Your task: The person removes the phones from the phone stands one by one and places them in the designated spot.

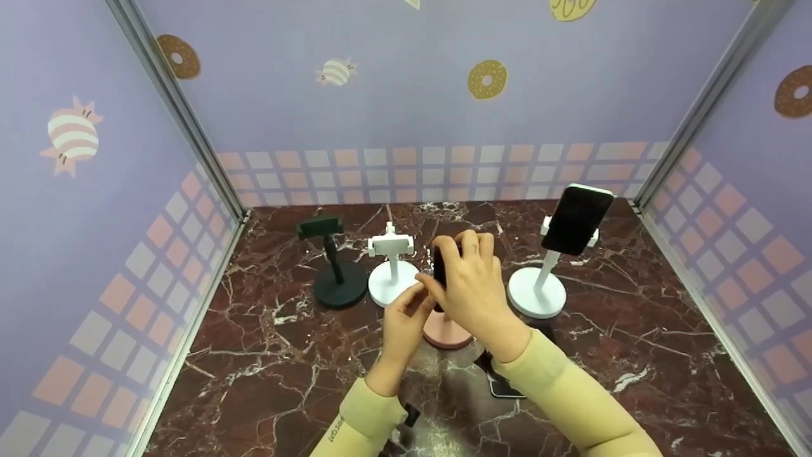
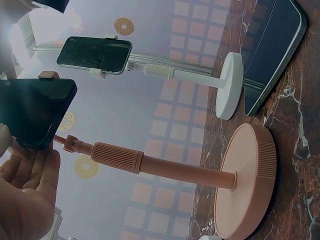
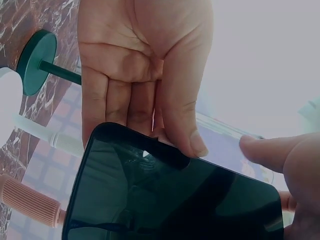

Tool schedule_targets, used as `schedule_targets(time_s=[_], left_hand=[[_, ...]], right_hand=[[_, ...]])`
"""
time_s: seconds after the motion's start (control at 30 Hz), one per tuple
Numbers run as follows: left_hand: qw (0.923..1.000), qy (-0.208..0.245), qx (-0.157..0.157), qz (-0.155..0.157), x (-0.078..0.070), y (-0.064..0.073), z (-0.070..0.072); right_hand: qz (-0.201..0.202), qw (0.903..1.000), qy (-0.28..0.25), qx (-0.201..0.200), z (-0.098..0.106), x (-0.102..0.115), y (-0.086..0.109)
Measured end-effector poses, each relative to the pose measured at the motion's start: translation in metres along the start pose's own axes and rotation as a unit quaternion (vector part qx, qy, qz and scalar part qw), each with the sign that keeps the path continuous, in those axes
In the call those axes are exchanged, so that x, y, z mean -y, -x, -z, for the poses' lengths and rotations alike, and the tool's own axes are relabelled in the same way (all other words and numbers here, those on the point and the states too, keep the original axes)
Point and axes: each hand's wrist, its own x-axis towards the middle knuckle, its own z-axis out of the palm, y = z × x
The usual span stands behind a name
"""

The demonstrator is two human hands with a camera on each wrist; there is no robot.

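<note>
Nearest, bottom ctr of frame: loose phone (image 1: 505, 388) on table (image 1: 254, 381), partly behind R sleeve (image 1: 571, 393). Mid-frame, L hand (image 1: 402, 327) pinches held phone (image 3: 145, 200) by its edge, fingers behind; R hand (image 1: 476, 289) grips its top end, fingers curled over. Held phone's atop pink stand (image 1: 447, 333), clip (image 2: 48, 75) at one edge; can't tell if fully seated. Ctr-left: short white stand (image 1: 391, 279) & black stand (image 1: 339, 287), both w/o phones. Right side: tall white stand (image 1: 536, 295) w/ docked phone (image 1: 578, 219), prob. done. So approx. 1 of 4 done, 1 in progress, 2 left.
</note>
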Motion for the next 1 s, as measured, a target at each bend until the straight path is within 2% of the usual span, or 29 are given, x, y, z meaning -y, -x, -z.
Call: schedule_targets(time_s=[0.27, 0.47, 0.63, 1.0], left_hand=[[0.9997, -0.013, -0.011, 0.019, -0.001, 0.000, 0.000], [0.9995, -0.009, -0.012, 0.029, -0.001, 0.000, 0.000], [0.9993, -0.003, -0.011, 0.036, -0.001, -0.001, -0.001], [1.0000, 0.000, 0.008, 0.001, 0.000, -0.001, 0.000]], right_hand=[[0.012, 0.9949, 0.071, -0.070, -0.012, 0.003, -0.004], [0.007, 0.9907, 0.097, -0.095, -0.016, 0.004, -0.005], [0.000, 0.9898, 0.096, -0.105, -0.018, 0.005, -0.006], [-0.013, 0.9898, 0.086, -0.112, -0.022, 0.005, -0.007]])
